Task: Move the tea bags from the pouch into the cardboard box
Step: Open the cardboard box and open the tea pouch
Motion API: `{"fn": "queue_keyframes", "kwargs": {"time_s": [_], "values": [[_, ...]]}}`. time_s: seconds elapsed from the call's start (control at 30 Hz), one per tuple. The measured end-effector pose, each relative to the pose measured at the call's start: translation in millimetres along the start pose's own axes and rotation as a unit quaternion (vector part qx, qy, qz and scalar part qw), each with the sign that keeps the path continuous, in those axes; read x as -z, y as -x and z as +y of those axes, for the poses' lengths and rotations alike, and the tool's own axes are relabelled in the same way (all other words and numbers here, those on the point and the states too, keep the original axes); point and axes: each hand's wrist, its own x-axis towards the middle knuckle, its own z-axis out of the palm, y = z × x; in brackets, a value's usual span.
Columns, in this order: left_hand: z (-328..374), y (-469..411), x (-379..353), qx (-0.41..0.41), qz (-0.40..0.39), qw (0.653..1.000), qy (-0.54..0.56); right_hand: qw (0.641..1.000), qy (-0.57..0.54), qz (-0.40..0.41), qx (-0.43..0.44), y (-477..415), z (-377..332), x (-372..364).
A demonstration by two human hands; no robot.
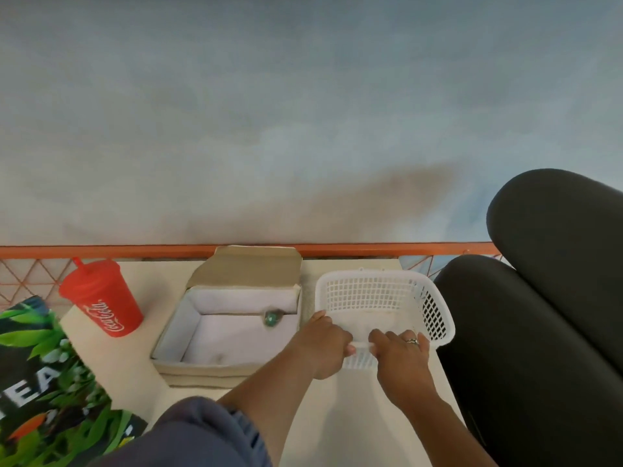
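An open cardboard box (175, 364) with a white lining stands in the middle of the table, its lid folded back. One small green item (271, 317) lies in its far right corner. A large tea pouch (43, 382) printed with green leaves lies at the left edge. Both hands grip the near rim of a white plastic basket (377, 291) to the right of the box. My left hand (325, 345) holds the rim's left part. My right hand (403, 357), with a ring, holds it just to the right.
A red Coca-Cola cup (104, 299) with a lid stands left of the box. The beige table (320, 419) ends at an orange rail (101, 251) by the wall. A black chair (553, 315) stands close on the right.
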Motion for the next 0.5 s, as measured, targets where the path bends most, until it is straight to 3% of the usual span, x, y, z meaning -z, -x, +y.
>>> {"fn": "queue_keyframes", "kwargs": {"time_s": [0.5], "values": [[-37, -86, 26, 0.04, 0.03, 0.997, -0.063, 1.0, 0.009, -0.002, 0.006, -111, 1, 2]]}}
